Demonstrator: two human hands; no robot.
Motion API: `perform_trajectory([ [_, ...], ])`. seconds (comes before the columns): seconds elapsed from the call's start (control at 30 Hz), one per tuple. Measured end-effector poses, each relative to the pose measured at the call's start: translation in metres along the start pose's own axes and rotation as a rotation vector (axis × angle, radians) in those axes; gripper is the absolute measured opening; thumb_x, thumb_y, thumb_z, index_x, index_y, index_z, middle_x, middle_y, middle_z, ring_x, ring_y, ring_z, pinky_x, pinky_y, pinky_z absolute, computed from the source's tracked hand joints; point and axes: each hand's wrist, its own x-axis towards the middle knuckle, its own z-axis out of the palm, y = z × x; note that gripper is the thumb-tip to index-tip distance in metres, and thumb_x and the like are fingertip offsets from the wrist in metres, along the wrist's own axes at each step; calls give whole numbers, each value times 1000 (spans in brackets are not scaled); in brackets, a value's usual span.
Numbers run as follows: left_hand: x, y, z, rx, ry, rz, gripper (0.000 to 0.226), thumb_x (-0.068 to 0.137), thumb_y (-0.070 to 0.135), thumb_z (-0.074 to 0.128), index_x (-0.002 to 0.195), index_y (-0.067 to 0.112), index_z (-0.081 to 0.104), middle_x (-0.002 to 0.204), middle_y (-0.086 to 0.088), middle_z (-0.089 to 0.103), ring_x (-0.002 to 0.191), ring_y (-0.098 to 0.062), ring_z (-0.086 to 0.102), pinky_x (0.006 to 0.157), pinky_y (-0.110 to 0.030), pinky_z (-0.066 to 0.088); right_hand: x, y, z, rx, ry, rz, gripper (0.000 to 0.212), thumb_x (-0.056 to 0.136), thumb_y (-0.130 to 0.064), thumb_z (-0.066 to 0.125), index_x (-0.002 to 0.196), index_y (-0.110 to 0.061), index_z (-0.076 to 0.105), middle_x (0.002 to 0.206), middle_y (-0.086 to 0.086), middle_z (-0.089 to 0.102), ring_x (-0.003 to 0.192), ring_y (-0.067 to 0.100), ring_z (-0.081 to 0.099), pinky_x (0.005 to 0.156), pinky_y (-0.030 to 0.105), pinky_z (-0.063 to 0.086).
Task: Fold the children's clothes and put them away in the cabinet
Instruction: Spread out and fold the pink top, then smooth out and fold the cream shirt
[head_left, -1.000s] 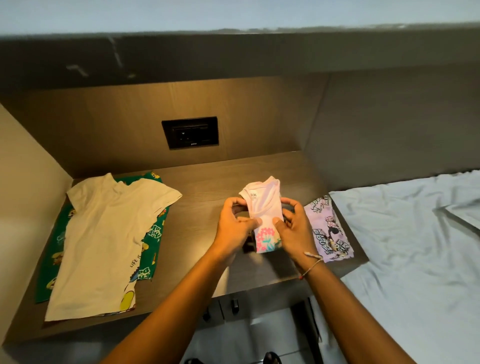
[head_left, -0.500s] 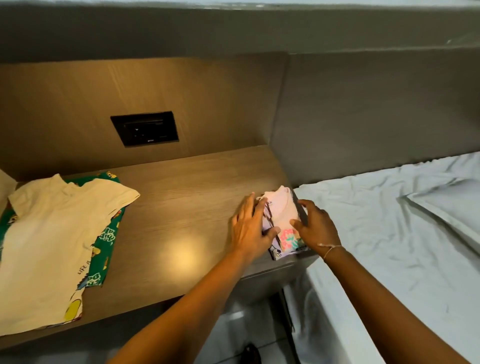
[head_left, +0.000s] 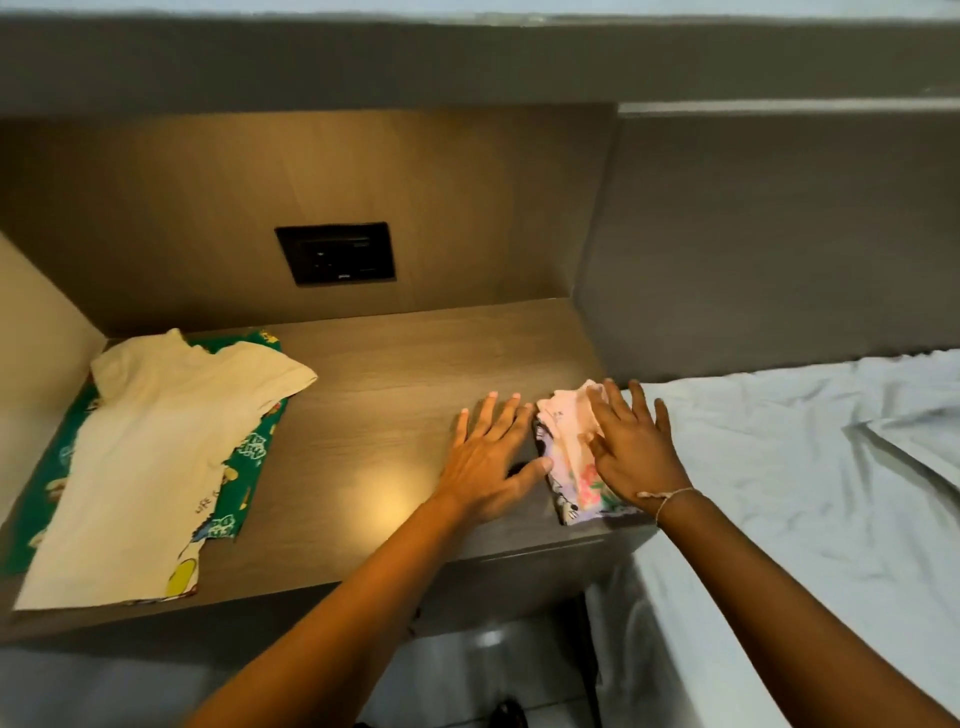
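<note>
Two hands are working at the lower middle of the frame, both spread flat with fingers open and gripping nothing. The right hand (head_left: 636, 457) is pressing palm-down on the small pink folded garment (head_left: 569, 441), which is lying on top of another printed piece (head_left: 563, 501) at the right edge of the wooden countertop (head_left: 389, 395). The left hand (head_left: 491, 460) is resting flat on the bare wood just beside the stack, its thumb touching the stack's left edge. Judging by this, the hands are flattening and squaring the little pile so it is staying compact for carrying to the cabinet.

Lying at the left of the frame, well apart from the hands, a cream T-shirt (head_left: 150, 457) is spread open over a green printed garment (head_left: 249, 457), both apparently waiting to be folded.

Behind the counter a wood-grain back panel is carrying a dark wall socket (head_left: 336, 253) at centre-left, and warm light is glancing off the countertop. Filling the right side of the frame, a bed with a pale wrinkled sheet (head_left: 779, 509) is sitting right against the counter, under a grey wall panel
</note>
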Motion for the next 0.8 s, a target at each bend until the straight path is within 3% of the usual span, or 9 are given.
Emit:
perform_trajectory([
  [0.1, -52, -41, -24, 19, 154, -180, 76, 90, 59, 35, 153, 27, 9, 162, 2, 3, 149, -20, -8, 120, -51, 3, 10, -64, -7, 199, 104, -123, 58, 101, -36, 36, 153, -23, 15, 162, 2, 14, 149, 29, 0, 118, 44, -5],
  [0.23, -144, -101, -52, 90, 365, -531, 67, 90, 45, 49, 149, 23, 28, 158, -3, 26, 147, -27, 14, 115, -48, 13, 39, -169, 1, 246, -80, -396, 60, 99, -38, 42, 152, -20, 19, 161, 3, 19, 149, 27, 6, 119, 44, 3],
  [0.33, -207, -140, -61, 164, 367, -769, 61, 81, 42, 53, 135, 15, 53, 141, -10, 53, 134, -35, 41, 101, -57, 38, 61, -248, 13, 200, -136, -591, 59, 97, -38, 46, 149, -21, 26, 156, 4, 29, 145, 28, 19, 117, 47, 16],
  [0.4, -240, -158, -62, 170, 338, -863, 53, 77, 42, 57, 121, 15, 64, 127, -10, 63, 121, -35, 54, 90, -56, 45, 74, -294, 27, 145, -130, -727, 56, 94, -37, 49, 146, -22, 32, 150, 5, 38, 139, 30, 30, 113, 48, 27],
  [0.53, -278, -175, -61, 137, 471, -869, 27, 83, 30, 68, 104, 15, 73, 112, -8, 70, 102, -27, 65, 78, -43, 53, 85, -356, 43, 66, -165, -908, 62, 91, -31, 56, 147, -23, 32, 153, 5, 36, 143, 32, 23, 116, 49, 21],
  [0.67, -285, -176, -72, 41, 640, -807, 10, 82, 18, 74, 91, 15, 74, 90, -1, 73, 79, -17, 68, 66, -20, 49, 78, -381, 53, 58, -173, -1060, 69, 85, -39, 65, 145, -27, 34, 152, 3, 38, 145, 31, 22, 117, 52, 20],
  [0.73, -284, -178, -82, -24, 732, -823, 7, 83, 19, 74, 89, 16, 73, 84, 1, 72, 72, -10, 63, 60, -9, 40, 74, -392, 58, 47, -148, -1085, 69, 83, -39, 69, 143, -28, 37, 150, 3, 40, 144, 30, 24, 117, 52, 20],
  [0.8, -282, -181, -94, -46, 806, -818, 8, 86, 21, 70, 92, 16, 70, 88, -2, 71, 77, -8, 60, 60, -8, 40, 74, -408, 60, 43, -69, -1031, 65, 81, -33, 72, 139, -28, 44, 147, 3, 46, 141, 31, 30, 116, 52, 24],
])
